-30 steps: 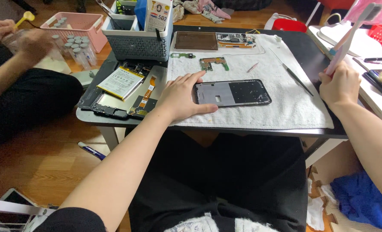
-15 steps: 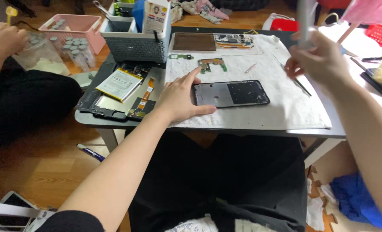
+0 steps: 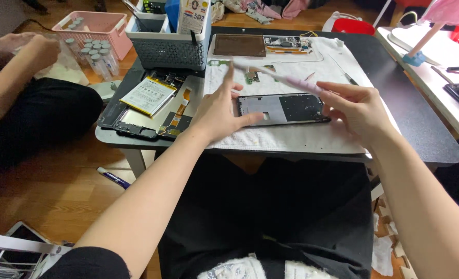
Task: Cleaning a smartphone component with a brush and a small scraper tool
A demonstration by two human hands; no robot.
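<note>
Down from the upper right comes the right hand (image 3: 358,111), now low over the white cloth (image 3: 291,137), fingers pinched on a thin pale tool (image 3: 281,77) that blurs as it slants up-left across the work. Left hand (image 3: 221,111) has lifted off flat, fingers spread and loose, thumb touching the left end of the phone frame (image 3: 283,108), gripping nothing. That one dark frame lies flat on the cloth between both hands, on the black table (image 3: 420,129). Left of it, one opened device with one yellow-labelled battery (image 3: 148,95). Behind that, one grey basket (image 3: 167,44), one pink basket (image 3: 92,28), a cluster of clear vials (image 3: 92,57), too bunched to count. Far left, another person's hand (image 3: 30,49) over the vials.
</note>
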